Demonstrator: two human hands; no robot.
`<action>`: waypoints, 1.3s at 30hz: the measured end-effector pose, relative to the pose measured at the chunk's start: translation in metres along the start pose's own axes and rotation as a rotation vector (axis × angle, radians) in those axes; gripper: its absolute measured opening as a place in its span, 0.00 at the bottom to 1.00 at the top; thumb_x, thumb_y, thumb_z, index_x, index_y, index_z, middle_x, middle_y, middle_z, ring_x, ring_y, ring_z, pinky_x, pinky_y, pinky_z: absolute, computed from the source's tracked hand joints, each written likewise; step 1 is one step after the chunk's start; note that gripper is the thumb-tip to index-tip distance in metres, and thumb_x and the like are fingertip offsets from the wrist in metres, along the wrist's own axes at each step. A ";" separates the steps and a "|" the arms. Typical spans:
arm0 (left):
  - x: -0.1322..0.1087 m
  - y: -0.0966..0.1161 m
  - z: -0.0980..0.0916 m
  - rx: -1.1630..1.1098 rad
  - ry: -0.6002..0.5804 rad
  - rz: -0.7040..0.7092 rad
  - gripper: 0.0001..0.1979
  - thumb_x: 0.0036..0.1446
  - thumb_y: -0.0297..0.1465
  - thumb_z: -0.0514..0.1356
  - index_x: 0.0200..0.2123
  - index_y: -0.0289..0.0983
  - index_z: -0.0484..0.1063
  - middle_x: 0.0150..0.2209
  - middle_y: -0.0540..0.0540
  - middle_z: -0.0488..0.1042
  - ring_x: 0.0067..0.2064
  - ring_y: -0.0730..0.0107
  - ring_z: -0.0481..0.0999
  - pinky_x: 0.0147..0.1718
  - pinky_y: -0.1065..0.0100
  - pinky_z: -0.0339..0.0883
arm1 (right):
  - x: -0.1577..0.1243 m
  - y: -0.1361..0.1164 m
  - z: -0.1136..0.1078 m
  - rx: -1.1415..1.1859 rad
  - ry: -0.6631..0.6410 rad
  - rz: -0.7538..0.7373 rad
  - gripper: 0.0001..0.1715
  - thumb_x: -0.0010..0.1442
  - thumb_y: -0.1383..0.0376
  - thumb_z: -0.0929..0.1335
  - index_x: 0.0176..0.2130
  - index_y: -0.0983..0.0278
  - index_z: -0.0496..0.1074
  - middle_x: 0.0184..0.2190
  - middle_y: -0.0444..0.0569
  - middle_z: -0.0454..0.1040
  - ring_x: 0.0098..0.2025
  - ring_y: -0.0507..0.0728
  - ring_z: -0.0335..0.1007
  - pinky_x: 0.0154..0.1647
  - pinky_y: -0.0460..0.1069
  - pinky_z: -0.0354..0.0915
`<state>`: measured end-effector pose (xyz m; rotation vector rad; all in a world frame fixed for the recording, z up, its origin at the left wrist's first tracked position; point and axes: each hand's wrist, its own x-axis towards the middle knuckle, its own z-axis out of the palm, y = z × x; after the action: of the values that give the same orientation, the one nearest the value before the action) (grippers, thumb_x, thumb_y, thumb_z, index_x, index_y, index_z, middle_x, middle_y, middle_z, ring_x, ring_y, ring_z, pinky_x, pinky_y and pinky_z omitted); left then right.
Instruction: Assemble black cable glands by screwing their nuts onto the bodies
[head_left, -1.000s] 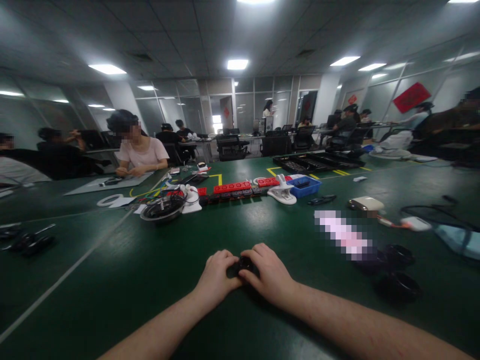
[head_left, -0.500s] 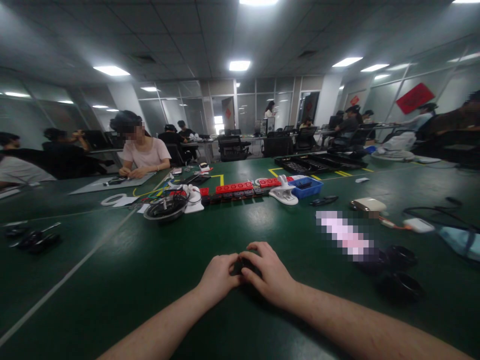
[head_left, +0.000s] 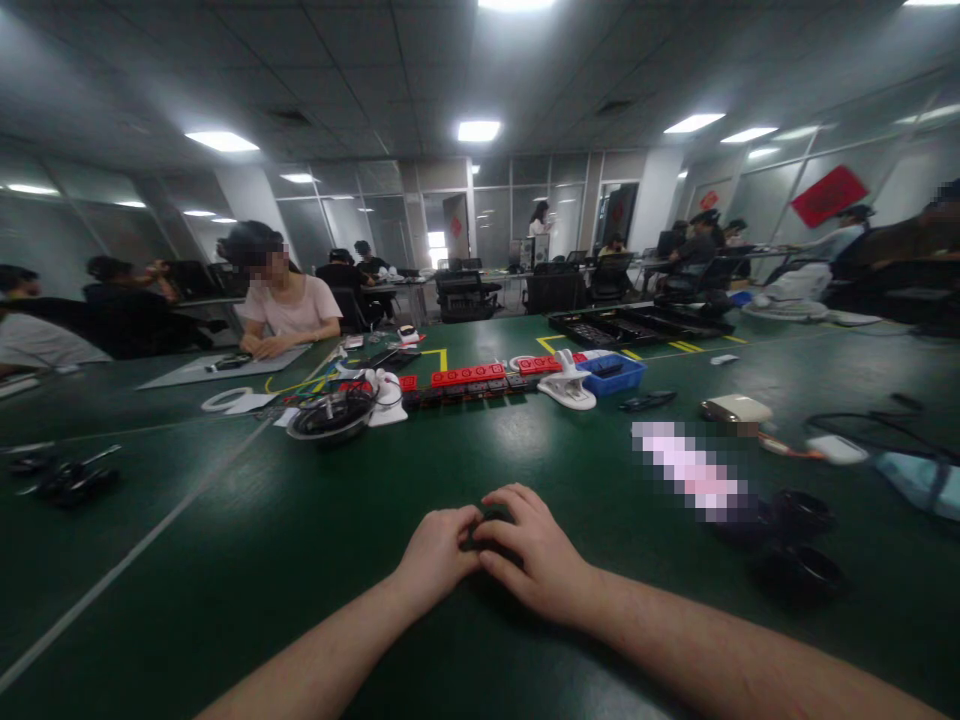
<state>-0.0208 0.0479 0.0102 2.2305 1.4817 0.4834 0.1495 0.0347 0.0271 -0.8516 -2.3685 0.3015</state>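
Head view: found left hand (head_left: 439,552) and right hand (head_left: 534,556) curled shut together on a small black part (head_left: 486,523), low on the green desk (head_left: 285,570), dead ahead, pinched between both sets of fingertips, equally near either; could not tell its long axis, mostly hidden

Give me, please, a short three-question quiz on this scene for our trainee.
1. True or false: the left hand and the right hand meet around one small black object.
2. The blue bin stands: A) on the green table, beyond the hands; B) in the left hand; C) on a chair.
3. Fill in: the row of blocks left of the blue bin is coloured ____.
Key: 1 true; 2 A; 3 red.
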 end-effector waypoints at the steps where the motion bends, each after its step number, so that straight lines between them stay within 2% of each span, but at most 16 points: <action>1: 0.000 -0.001 0.001 -0.007 0.001 0.004 0.06 0.43 0.31 0.59 0.27 0.38 0.65 0.24 0.55 0.66 0.27 0.74 0.65 0.25 0.75 0.52 | 0.000 0.000 0.000 0.004 0.006 -0.006 0.10 0.55 0.63 0.64 0.39 0.60 0.69 0.45 0.49 0.62 0.50 0.58 0.53 0.52 0.57 0.51; 5: 0.000 -0.001 0.002 -0.021 0.014 0.005 0.05 0.44 0.32 0.58 0.27 0.38 0.66 0.24 0.54 0.67 0.27 0.74 0.65 0.25 0.75 0.52 | -0.002 0.001 0.001 -0.018 0.041 -0.005 0.08 0.55 0.64 0.62 0.34 0.61 0.71 0.45 0.50 0.63 0.51 0.59 0.51 0.55 0.59 0.47; 10: -0.001 0.001 0.002 -0.033 0.019 -0.001 0.07 0.46 0.35 0.58 0.28 0.38 0.67 0.26 0.53 0.68 0.27 0.74 0.65 0.25 0.74 0.53 | -0.002 0.002 0.002 -0.063 0.066 0.009 0.12 0.56 0.65 0.61 0.29 0.62 0.72 0.44 0.49 0.64 0.52 0.60 0.50 0.56 0.62 0.42; 18: 0.000 0.001 0.001 -0.011 0.034 -0.003 0.14 0.43 0.42 0.60 0.26 0.38 0.66 0.25 0.54 0.66 0.28 0.73 0.65 0.25 0.74 0.53 | 0.000 0.004 0.001 -0.158 0.097 0.098 0.13 0.57 0.66 0.60 0.26 0.63 0.71 0.37 0.48 0.65 0.45 0.57 0.56 0.56 0.62 0.43; 24: -0.001 0.002 0.000 -0.036 0.033 -0.007 0.14 0.44 0.42 0.60 0.26 0.38 0.66 0.25 0.54 0.67 0.28 0.73 0.65 0.25 0.74 0.53 | 0.002 0.005 0.000 -0.262 0.065 0.162 0.12 0.56 0.60 0.62 0.26 0.64 0.67 0.36 0.49 0.64 0.43 0.57 0.57 0.55 0.60 0.44; 31: -0.001 0.003 0.000 -0.026 0.034 -0.016 0.14 0.44 0.43 0.59 0.26 0.38 0.66 0.24 0.54 0.66 0.27 0.73 0.65 0.24 0.74 0.53 | 0.003 0.008 0.003 -0.319 0.016 0.219 0.14 0.55 0.56 0.63 0.33 0.65 0.67 0.37 0.52 0.64 0.43 0.59 0.58 0.53 0.62 0.47; 36: -0.001 0.002 0.000 0.005 0.043 -0.021 0.14 0.43 0.42 0.60 0.26 0.38 0.66 0.25 0.53 0.67 0.29 0.72 0.65 0.25 0.74 0.53 | 0.004 0.006 0.004 -0.192 0.005 0.215 0.10 0.57 0.61 0.62 0.36 0.65 0.66 0.37 0.52 0.64 0.40 0.58 0.59 0.44 0.56 0.58; 39: -0.001 0.002 -0.001 0.002 0.030 -0.021 0.13 0.43 0.42 0.60 0.28 0.38 0.67 0.26 0.53 0.67 0.29 0.71 0.66 0.25 0.74 0.53 | 0.004 0.005 0.004 -0.073 0.005 0.181 0.11 0.57 0.66 0.61 0.41 0.65 0.65 0.37 0.51 0.64 0.40 0.56 0.59 0.42 0.52 0.60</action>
<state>-0.0197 0.0463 0.0118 2.2165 1.5195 0.5108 0.1468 0.0409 0.0234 -1.1033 -2.3135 0.2868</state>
